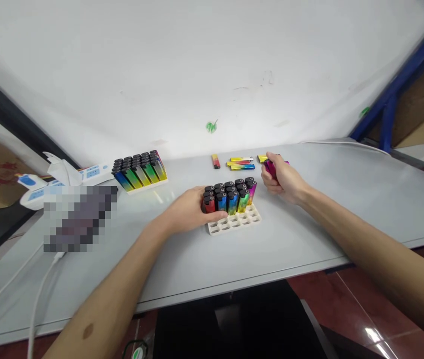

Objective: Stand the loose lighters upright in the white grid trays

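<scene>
My left hand [187,212] clasps the left end of a white rack [235,224], its thumb across the front of the standing lighters and its other fingers partly hidden behind them. Several black-topped lighters, among them a blue lighter [232,203], stand upright in the back rows; the front holes hold none. To the right of the rack, my right hand [281,177] is closed around a magenta lighter [271,168], mostly covered by the fingers. Beyond the rack, several colourful lighters [241,163] lie flat, and a single red-and-yellow lighter [215,161] lies left of them.
A second rack [148,186], filled with upright lighters, stands at the back left. Beside it are power strips [94,172] and a blurred dark device [81,217] with a white cable [43,284]. A white wall borders the grey table [365,199]. Cardboard boxes [417,104] sit beyond blue framing.
</scene>
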Available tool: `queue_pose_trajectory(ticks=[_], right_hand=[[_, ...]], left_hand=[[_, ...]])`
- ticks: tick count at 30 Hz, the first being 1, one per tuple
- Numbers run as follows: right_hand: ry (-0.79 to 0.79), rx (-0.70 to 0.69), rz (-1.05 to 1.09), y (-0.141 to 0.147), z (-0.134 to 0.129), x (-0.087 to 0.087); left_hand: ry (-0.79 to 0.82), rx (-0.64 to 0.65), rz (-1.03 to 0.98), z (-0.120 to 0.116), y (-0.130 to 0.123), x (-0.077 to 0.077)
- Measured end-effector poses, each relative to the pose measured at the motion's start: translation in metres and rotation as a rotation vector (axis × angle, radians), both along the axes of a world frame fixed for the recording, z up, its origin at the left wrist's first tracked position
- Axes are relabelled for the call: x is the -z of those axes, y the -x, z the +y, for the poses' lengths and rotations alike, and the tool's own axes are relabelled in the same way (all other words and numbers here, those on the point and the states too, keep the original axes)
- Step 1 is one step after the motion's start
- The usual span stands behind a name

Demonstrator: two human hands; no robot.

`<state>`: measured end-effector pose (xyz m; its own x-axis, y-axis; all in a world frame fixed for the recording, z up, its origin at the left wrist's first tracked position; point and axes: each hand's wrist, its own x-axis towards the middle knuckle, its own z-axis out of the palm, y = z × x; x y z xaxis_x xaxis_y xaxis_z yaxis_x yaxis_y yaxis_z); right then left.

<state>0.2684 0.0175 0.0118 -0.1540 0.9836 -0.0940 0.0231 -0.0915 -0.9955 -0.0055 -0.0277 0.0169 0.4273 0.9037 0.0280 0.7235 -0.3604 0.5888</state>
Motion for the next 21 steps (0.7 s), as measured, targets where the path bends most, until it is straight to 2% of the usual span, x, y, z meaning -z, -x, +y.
queue_pose_trajectory(ticks=[5,21], right_hand=[[0.006,0.059,0.016,0.0000,0.0024,0.0001],[0.000,0.044,0.002,0.0031,0.0007,0.0011]], left_hand=[[0.013,0.005,-0.006,-0.0004,0.0006,-0.0007],[0.002,0.001,-0.005,-0.0002,-0.0002,-0.0005]])
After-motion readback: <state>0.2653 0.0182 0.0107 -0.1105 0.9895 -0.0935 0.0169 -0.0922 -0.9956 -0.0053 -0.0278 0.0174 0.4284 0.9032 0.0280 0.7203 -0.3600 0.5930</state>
